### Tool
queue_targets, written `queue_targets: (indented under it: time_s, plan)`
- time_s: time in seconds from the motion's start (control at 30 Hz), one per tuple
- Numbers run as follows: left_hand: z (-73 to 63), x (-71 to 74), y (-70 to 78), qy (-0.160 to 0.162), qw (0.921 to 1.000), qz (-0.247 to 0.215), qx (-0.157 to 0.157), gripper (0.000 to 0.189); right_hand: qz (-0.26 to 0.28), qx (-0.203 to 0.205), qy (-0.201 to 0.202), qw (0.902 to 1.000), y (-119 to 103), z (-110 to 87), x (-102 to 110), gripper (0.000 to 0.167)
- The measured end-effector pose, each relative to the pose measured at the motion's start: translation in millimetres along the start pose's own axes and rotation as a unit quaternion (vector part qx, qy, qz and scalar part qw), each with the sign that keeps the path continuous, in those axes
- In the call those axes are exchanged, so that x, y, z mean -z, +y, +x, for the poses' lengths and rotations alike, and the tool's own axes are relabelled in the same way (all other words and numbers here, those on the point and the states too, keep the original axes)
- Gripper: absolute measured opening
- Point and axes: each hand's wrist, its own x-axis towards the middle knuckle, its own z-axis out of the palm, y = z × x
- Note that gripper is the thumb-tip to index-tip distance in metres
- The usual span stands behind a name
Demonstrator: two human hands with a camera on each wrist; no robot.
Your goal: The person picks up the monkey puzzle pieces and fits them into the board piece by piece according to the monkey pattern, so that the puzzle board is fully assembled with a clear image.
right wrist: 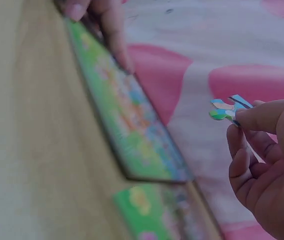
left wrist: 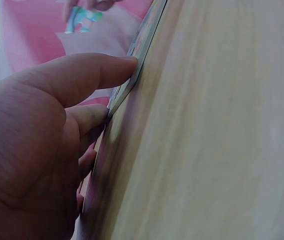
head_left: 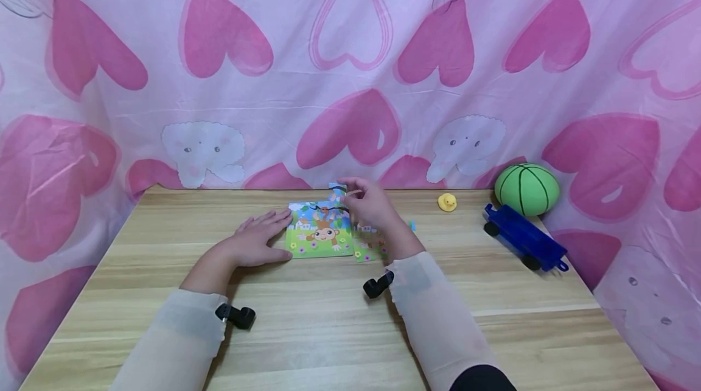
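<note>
In the head view, a monkey jigsaw puzzle (head_left: 323, 246) lies flat near the back of the table. My left hand (head_left: 256, 240) rests at its left side; in the left wrist view the thumb (left wrist: 109, 70) touches the puzzle's edge. My right hand (head_left: 373, 207) pinches a small blue jigsaw piece (right wrist: 223, 108) between thumb and fingers, raised above the puzzle's upper right corner. Beside the puzzle on the right, more jigsaw pieces (head_left: 362, 253) with flowers and green lie partly hidden under the right hand and wrist.
To the right stand a yellow rubber duck (head_left: 446, 202), a green ball (head_left: 527, 189) and a blue toy wagon (head_left: 524, 238) with black wheels. A pink heart-patterned cloth (head_left: 350, 105) hangs behind the wooden table (head_left: 306, 330).
</note>
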Motion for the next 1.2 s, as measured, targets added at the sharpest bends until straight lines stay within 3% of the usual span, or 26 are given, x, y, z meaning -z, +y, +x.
queue_targets:
  time_s: [0.1,0.4,0.67,0.93,1.2]
  plan:
    - [0.1,-0.4,0.3,0.002,1.0,0.0,0.0,0.096,-0.003,-0.024,-0.005,0.9997,8.4,0.3,-4.1,0.044]
    - [-1.5,0.7,2.5,0.002,1.0,-0.005,0.002,0.096,-0.068,-0.006,-0.017,0.9975,23.2,1.1,-11.2,0.041]
    - [-2.3,2.3,3.5,0.002,1.0,-0.006,0.0,0.095,-0.114,-0.016,-0.017,0.9932,27.5,2.4,-20.0,0.049]
    - [-1.9,0.9,3.8,0.002,1.0,-0.003,0.002,0.096,-0.196,0.01,-0.027,0.9802,27.9,2.2,-22.0,0.052]
    - [-0.8,1.0,2.5,0.001,1.0,0.002,0.001,0.096,-0.216,0.007,-0.04,0.9756,28.0,3.9,-22.1,0.051]
